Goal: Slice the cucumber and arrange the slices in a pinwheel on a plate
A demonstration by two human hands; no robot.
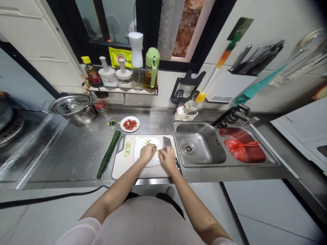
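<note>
Both hands are over a white plate (137, 145) that lies on a pale cutting board (120, 170). The fingers of my left hand (148, 153) are pinched together at a small pale green cucumber slice (157, 152). My right hand (167, 158) closes on the same slice from the other side; the fingertips partly hide it. Thin cucumber pieces (148, 141) lie at the plate's far side. More round cucumber slices (127, 149) overlap on the board, left of the plate. A knife (167, 141) rests along the board's right side, partly behind my right hand.
A whole cucumber (108, 154) lies left of the board. Behind it are cucumber scraps (112, 122) and a small plate (123, 128) of chopped red pieces. A steel pot (81, 114) stands at back left. The double sink (201, 160) is right, with a red bag (236, 149).
</note>
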